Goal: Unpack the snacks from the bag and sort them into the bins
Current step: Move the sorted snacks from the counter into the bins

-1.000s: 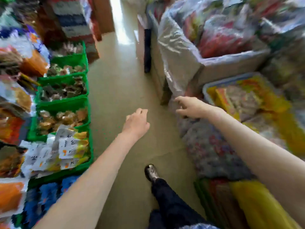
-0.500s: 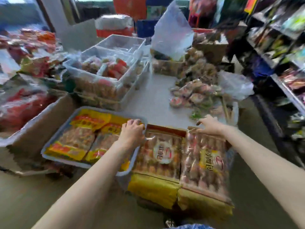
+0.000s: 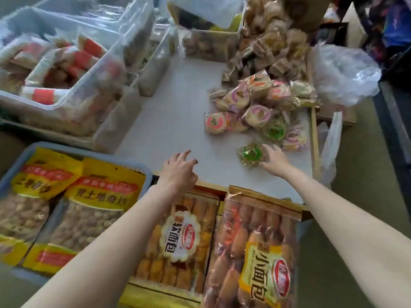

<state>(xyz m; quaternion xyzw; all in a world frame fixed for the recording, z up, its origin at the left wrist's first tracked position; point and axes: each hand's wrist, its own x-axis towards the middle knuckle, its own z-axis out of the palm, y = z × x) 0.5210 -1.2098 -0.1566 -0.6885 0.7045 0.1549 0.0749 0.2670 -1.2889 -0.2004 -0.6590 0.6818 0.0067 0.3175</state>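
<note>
The right hand reaches out over the pale table and rests its fingers on a small clear-wrapped pastry with a green ring label; the fingers lie over the packet's right edge, but whether they actually grip it cannot be told. The left hand hovers just above the near edge of the table with its fingers loosely spread and slightly bent, holding nothing. The green-labelled pastry sits apart from, and just in front of, a heap of similar round wrapped pastries with pink, purple and green labels, which lies on the right side of the table. Behind that heap rises a taller pile of brown wrapped snacks, and to its right a crumpled clear plastic bag lies at the table's edge. Below the forearms, two large bags of small bread rolls lie side by side, their print facing away from the wearer. To the left of these, a grey-blue tray holds two yellow-topped bags of nuts. Further left and back, stacked clear plastic bins stand on the table, the nearest holding packets with red and white wrappers. Another clear bin with brown snacks stands at the far centre.
</note>
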